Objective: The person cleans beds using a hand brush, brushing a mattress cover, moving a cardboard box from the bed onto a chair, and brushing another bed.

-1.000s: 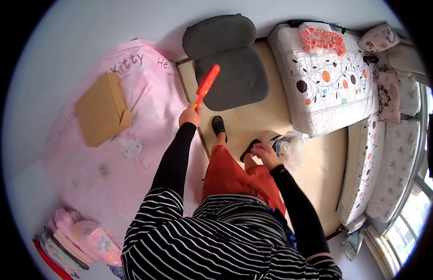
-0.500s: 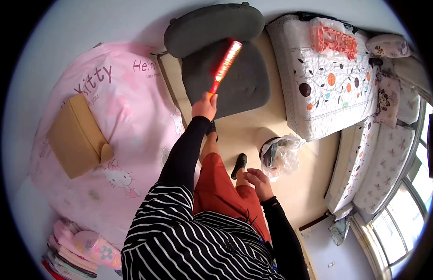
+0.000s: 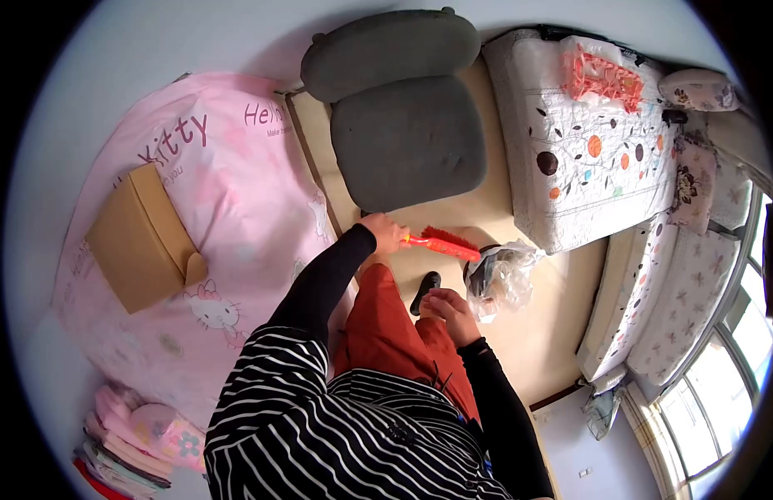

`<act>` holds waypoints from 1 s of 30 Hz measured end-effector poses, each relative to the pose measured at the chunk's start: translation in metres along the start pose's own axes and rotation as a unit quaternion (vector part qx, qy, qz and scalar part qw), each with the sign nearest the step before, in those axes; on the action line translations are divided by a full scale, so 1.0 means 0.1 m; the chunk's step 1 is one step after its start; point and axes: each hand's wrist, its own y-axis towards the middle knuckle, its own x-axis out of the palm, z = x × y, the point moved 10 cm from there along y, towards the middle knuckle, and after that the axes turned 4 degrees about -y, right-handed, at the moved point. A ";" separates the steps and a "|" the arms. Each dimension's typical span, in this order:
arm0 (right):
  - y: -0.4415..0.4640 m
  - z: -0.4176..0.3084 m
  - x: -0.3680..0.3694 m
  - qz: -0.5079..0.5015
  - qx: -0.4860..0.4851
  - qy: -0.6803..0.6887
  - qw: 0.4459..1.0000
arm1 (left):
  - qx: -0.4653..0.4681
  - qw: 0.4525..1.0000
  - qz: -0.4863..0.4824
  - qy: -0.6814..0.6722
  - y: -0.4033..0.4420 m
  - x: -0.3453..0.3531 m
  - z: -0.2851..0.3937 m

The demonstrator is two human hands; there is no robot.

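My left hand is closed around the handle of a red brush. The brush lies roughly level, pointing right, its bristles turned toward the chair and its tip close to a bin with a plastic bag. In front of my right thigh is my right hand, fingers loosely curled, below and left of the bin; whether it holds anything cannot be made out. Just above my left hand is the grey chair.
A bed with a pink sheet on the left bears an open cardboard box and folded cloths. At the right are a patterned padded seat with a red-and-white package, cushions and a window.
The brush has swung from pointing up over the chair to pointing right toward the bin, and my left hand has come down nearer my body. My right hand has shifted slightly up and left.
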 end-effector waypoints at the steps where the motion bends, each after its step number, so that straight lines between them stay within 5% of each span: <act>1: -0.02 -0.09 0.00 0.000 -0.006 -0.009 1.000 | -0.084 0.990 0.088 -0.065 -0.07 -0.20 -0.16; 6: -0.03 -0.25 -0.02 -0.001 -0.030 0.025 0.999 | -0.432 0.759 0.387 -0.297 -0.80 -0.16 -0.67; 9: 0.05 -0.24 -0.02 -0.026 -0.037 0.001 0.999 | -0.158 0.969 0.087 -0.167 -0.42 0.21 0.04; 11: 0.11 -0.25 -0.08 -0.030 -0.077 -0.039 0.996 | -0.069 0.991 0.108 -0.044 -0.49 0.26 0.52; 12: 0.03 -0.38 -0.05 -0.025 -0.082 -0.002 0.996 | -0.155 0.969 0.153 -0.117 -0.76 0.07 0.57; 17: 0.11 -0.83 0.02 -0.042 -0.125 -0.055 0.990 | -0.401 0.768 0.412 -0.283 -2.17 -0.34 0.78; 20: 0.22 -1.11 0.35 -0.122 -0.176 -0.142 0.966 | -0.456 0.637 0.577 -0.230 -3.21 -0.40 1.14; 24: 0.19 -1.43 1.05 -0.185 -0.193 -0.221 0.938 | -0.567 0.474 0.647 -0.186 -4.09 0.66 1.50; 30: 0.08 -1.49 2.17 -0.268 -0.155 -0.288 0.906 | -0.710 0.240 0.628 -0.210 -4.77 1.99 2.09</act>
